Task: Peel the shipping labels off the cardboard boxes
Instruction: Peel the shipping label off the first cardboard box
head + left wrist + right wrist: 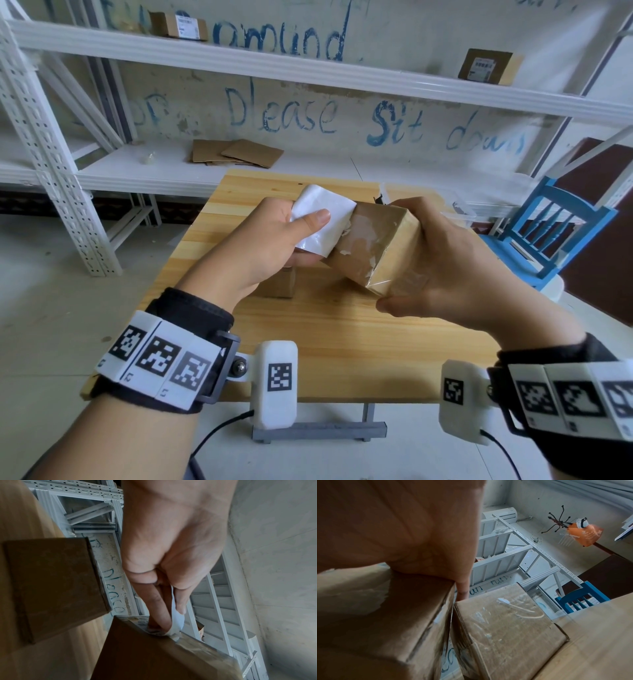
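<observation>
Now: left hand (274, 236) pinches label (322, 219), peeled leftward | right hand (455, 270) grips box (376, 246) | label's right edge stuck to box.

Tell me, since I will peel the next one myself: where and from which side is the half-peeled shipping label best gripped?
Probably at its lifted free flap, from the left, as the left hand does: thumb on top, fingers beneath the curled shipping label. That end has already come away, while the other edge still sticks to the cardboard box, which the right hand steadies from the right.
</observation>
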`<move>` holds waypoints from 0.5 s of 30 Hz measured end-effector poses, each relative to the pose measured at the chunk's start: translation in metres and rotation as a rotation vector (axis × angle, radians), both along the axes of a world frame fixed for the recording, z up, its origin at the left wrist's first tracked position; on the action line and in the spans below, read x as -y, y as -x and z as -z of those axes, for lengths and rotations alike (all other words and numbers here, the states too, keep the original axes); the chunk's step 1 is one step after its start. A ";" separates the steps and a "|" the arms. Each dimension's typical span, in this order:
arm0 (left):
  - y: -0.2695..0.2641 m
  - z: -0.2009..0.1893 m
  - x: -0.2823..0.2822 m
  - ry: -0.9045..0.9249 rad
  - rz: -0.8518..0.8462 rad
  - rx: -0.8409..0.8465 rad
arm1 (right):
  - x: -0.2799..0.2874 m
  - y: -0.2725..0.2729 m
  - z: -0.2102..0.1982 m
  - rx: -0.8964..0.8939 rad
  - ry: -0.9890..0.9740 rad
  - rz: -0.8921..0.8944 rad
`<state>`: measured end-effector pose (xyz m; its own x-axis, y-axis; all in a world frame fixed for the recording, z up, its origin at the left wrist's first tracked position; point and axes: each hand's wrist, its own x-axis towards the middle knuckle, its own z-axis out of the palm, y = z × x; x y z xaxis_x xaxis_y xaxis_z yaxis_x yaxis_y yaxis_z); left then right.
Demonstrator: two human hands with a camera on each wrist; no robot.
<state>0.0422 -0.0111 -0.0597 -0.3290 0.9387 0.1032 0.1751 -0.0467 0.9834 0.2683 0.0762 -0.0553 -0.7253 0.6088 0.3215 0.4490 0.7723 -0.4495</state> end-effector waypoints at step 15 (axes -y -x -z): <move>0.001 0.002 -0.002 0.010 -0.037 -0.023 | 0.000 0.002 0.000 0.007 0.003 0.016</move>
